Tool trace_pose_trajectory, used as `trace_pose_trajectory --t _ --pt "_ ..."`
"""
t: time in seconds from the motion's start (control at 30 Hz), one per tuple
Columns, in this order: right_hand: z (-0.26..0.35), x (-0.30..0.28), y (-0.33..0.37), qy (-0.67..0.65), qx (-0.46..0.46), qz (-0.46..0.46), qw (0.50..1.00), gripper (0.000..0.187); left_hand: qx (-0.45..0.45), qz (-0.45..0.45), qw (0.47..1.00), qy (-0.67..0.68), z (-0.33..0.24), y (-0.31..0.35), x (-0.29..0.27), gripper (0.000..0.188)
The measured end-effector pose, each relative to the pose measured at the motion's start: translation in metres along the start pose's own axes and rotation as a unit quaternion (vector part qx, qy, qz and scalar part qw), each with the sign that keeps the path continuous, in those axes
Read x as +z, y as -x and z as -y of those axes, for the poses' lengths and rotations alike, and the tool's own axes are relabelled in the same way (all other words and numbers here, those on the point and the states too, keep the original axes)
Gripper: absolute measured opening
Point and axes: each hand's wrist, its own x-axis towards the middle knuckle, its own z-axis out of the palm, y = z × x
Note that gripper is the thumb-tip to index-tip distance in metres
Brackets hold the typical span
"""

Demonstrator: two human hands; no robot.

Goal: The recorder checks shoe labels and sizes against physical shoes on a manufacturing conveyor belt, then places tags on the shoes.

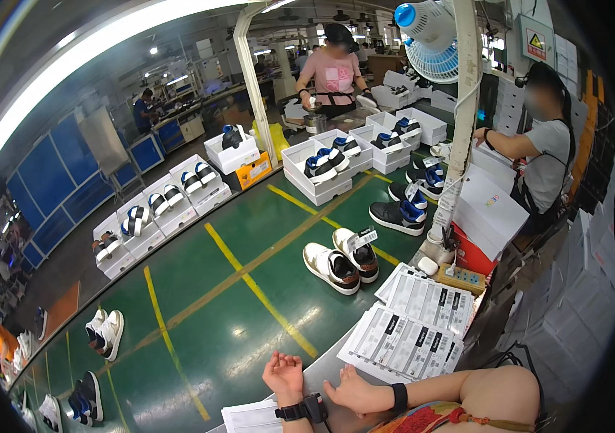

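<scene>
My left hand (284, 375) is raised over the near edge of the green belt, its fingers loosely curled and apart with nothing in them. Just right of it is my right hand (358, 393), empty too, thumb apart from the bent fingers. White paper sheets (250, 418) lie beside my left wrist. Sheets of printed labels (401, 346) are stacked beyond my right hand. Farther off, a pair of white sneakers (330, 267) with black and brown heels stands on the belt, and a paper tag (363, 239) sticks up from one shoe.
The green belt (250, 317) carries black-and-blue sneakers (399, 214) and white sneakers (110, 335). Open shoe boxes (315, 189) line its far side. A post (459, 130) with a fan (430, 43) and a power strip (460, 278) stands right. Two co-workers (333, 72) (549, 137) are nearby.
</scene>
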Motion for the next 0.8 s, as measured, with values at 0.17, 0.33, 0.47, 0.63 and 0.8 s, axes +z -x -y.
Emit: trace_pose_trajectory --t 0.17,0.33,0.47,0.63,0.8 --pt "-0.0004 0.0004 -0.0045 -0.018 0.01 0.011 1.0 0.116 -0.005 -0.002 1.0 -0.004 -0.0022 -0.0029 -0.0004 0.018" --pt "-0.0004 0.0017 -0.003 -0.018 0.01 0.016 1.0 0.115 -0.007 0.002 1.0 -0.006 -0.0007 -0.0017 -0.0027 0.019" --pt "-0.0007 -0.0006 -0.0006 -0.016 0.008 0.014 1.0 0.114 -0.008 0.0 1.0 -0.01 0.0012 -0.0003 -0.0005 0.019" --pt "-0.0006 0.0016 -0.0018 -0.015 0.008 0.017 1.0 0.114 -0.008 0.0 1.0 -0.013 0.0008 -0.001 -0.0015 0.019" --pt "-0.0007 0.0018 -0.0024 -0.014 0.004 0.012 1.0 0.114 -0.008 0.008 1.0 -0.009 -0.0006 -0.0028 -0.0044 0.019"
